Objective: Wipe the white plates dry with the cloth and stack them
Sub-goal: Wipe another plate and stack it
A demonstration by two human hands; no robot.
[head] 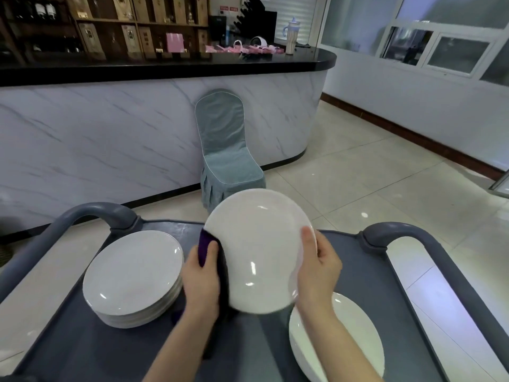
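A person's right hand (pixel 319 264) grips the right rim of a white plate (pixel 260 252), thumb curled over its face, fingers hidden behind it. The left hand (pixel 202 279) clutches a purple cloth (pixel 205 244) against the plate's left edge, thumb pressed on the fabric, which wraps round the rim and hangs darker below. The plate is held tilted above a grey cart (pixel 371 285), its face turned toward the camera (its lower edge is blurred).

On the cart's tray, to the left and just beside the left wrist, sits a stack of white plates (pixel 133 277). At lower right, partly under the right forearm, lies another plate or plates (pixel 349 334); how many cannot be told. Curved grey handles (pixel 104 210) rise at the cart's far corners.

Beyond the cart, a chair in a grey-blue cover (pixel 224 150) stands against a marble-look counter (pixel 110 139) with a black top. Shelves of boxes (pixel 132 26) line the wall behind it, and pale floor tiles (pixel 371 166) stretch to the right.
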